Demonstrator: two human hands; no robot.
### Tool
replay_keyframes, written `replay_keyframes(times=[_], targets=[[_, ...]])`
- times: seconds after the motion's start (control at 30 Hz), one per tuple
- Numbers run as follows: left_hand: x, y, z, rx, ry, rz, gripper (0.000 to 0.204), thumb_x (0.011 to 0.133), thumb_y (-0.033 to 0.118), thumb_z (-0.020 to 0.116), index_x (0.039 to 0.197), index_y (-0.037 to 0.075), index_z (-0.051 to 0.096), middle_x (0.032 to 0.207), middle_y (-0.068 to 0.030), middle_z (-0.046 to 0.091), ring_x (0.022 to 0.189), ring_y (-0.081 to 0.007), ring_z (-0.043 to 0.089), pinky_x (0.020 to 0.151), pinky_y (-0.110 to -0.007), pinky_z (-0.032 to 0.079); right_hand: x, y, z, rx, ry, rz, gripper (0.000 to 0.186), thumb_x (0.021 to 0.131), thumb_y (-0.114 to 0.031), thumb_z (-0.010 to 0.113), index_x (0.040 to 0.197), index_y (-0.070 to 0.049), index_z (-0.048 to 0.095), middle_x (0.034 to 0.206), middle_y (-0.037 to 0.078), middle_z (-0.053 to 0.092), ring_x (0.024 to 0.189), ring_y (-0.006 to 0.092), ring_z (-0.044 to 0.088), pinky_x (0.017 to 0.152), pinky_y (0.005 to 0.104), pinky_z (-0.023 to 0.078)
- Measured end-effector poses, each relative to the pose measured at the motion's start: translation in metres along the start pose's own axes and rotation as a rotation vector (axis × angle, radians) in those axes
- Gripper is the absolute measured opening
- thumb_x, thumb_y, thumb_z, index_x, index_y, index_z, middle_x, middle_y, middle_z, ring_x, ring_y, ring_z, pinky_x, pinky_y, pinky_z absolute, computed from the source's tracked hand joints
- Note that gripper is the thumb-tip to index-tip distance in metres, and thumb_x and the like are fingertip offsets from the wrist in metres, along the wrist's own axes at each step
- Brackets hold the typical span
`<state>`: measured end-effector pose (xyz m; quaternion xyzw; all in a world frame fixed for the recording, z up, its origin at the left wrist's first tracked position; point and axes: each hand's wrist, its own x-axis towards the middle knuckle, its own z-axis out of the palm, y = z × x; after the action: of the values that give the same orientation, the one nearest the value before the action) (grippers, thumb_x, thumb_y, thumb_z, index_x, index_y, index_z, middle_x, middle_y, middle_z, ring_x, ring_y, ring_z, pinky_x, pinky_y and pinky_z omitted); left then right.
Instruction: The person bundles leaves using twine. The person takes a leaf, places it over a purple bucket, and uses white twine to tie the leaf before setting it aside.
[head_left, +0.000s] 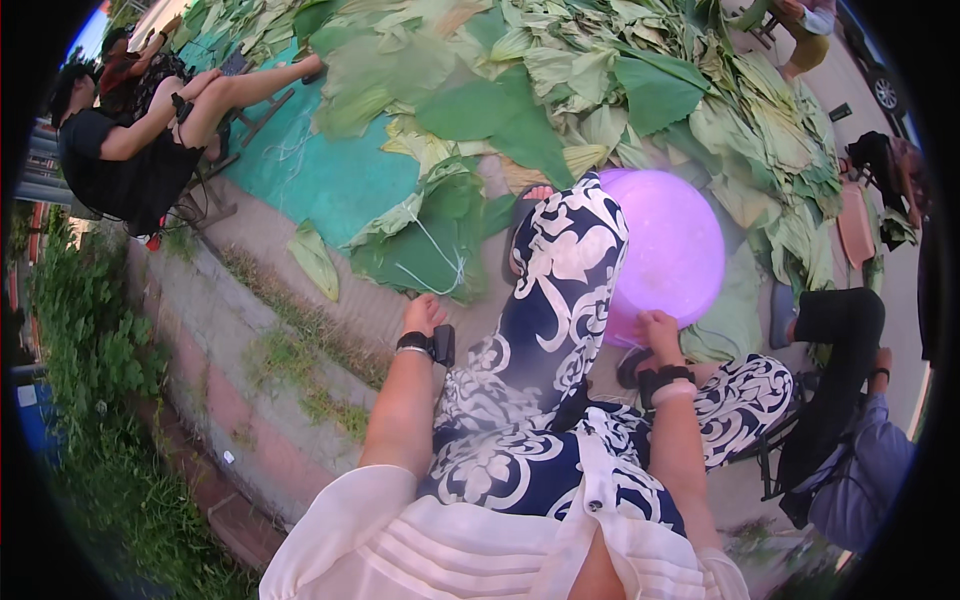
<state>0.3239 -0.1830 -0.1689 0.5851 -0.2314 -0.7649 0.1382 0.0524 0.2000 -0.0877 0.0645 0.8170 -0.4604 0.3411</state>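
Observation:
My left hand hangs beside my left knee, its fingers curled in. Just beyond it lies a bundle of large green leaves with a loose white string across it. Whether the fingers pinch anything is too small to tell. At the near rim of a round purple plastic basin, my right hand is closed on the edge. The basin stands by my right leg, partly hidden behind my patterned trousers.
A wide heap of large leaves covers the ground ahead, partly over a green sheet. People sit at the left and right. A pinkish tub stands at the right. A stone kerb and plants run along the left.

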Motion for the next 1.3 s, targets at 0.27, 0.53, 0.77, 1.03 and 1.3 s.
replay_keyframes(times=[0.27,0.53,0.77,1.03,1.3], targets=[[-0.037,0.037,0.006,0.081,-0.068,0.071,0.042,0.091,0.017,0.046,0.124,-0.006,0.039,0.129,-0.0179,0.045,0.117,-0.0274,0.049,0.096,-0.037,0.044,-0.002,-0.020,0.014,-0.069,0.025,-0.137,0.023,0.084,-0.019,0.058,0.084,0.003,0.063,0.069,0.010,0.063,0.056,0.0170,0.061,0.053,0.0302,0.049],[-0.142,0.161,0.097,-0.075,-0.445,0.417,0.032,0.092,0.014,0.047,0.119,-0.004,0.046,0.124,-0.0160,0.049,0.112,-0.0238,0.052,0.094,-0.033,0.045,-0.087,-0.138,-0.019,0.344,0.008,-0.331,0.025,0.088,-0.022,0.056,0.094,0.002,0.061,0.084,0.006,0.065,0.070,0.0126,0.061,0.062,0.0250,0.047],[-0.268,0.160,0.212,0.220,-0.688,0.851,0.037,0.095,0.026,0.041,0.116,-0.004,0.047,0.123,-0.0157,0.050,0.115,-0.0233,0.048,0.094,-0.033,0.039,-0.181,-0.146,-0.096,0.426,0.321,-0.580,0.023,0.090,-0.020,0.054,0.095,0.001,0.062,0.087,0.006,0.065,0.071,0.0101,0.060,0.064,0.0228,0.046],[-0.277,0.111,0.277,0.727,-0.568,1.499,0.038,0.097,0.020,0.035,0.125,-0.004,0.044,0.126,-0.0140,0.049,0.118,-0.0218,0.045,0.100,-0.034,0.034,-0.222,0.000,-0.179,0.429,0.808,-0.395,0.019,0.090,-0.019,0.056,0.093,-0.001,0.063,0.080,0.003,0.065,0.065,0.0084,0.060,0.057,0.0197,0.044],[-0.224,0.099,0.297,1.022,-0.432,1.712,0.041,0.097,0.023,0.035,0.127,-0.004,0.043,0.131,-0.0159,0.045,0.123,-0.0254,0.040,0.104,-0.034,0.028,-0.218,0.137,-0.144,0.443,0.802,-0.012,0.021,0.088,-0.021,0.057,0.088,-0.001,0.062,0.075,0.004,0.064,0.059,0.0103,0.061,0.050,0.0218,0.044]])
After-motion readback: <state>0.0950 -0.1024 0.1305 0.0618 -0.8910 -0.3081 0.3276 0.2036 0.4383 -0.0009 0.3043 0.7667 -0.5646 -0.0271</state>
